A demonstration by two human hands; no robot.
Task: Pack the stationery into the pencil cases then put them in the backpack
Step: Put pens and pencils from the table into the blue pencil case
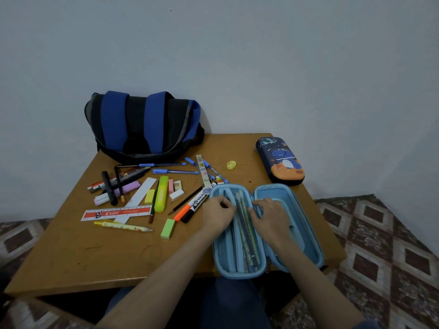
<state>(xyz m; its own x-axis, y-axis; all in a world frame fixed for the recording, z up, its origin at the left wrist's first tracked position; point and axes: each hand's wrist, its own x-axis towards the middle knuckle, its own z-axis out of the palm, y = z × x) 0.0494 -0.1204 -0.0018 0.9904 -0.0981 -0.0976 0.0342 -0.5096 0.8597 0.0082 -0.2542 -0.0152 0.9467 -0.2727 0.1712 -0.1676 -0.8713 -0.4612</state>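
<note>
1. Head view. Wooden table [99,255]: bare top across its lower left. The open light blue pencil case [306,236], lower centre, overhangs the near edge.
2. Backpack [142,127], black and blue, at the far left corner against the wall. Closed dinosaur pencil case [280,160] near the right edge, well apart.
3. Writing: red ruler [116,213] reads "g'soft"; black marker [197,203] print too small to read.
4. Loose stationery lies left of the open case.
5. The open case's left half holds pale pencils [247,233] under mesh.
6. Left hand [218,210]: fingers curled at the mesh; grasp cannot be told. Right hand [270,214]: relaxed fingers resting on the case's hinge.
</note>
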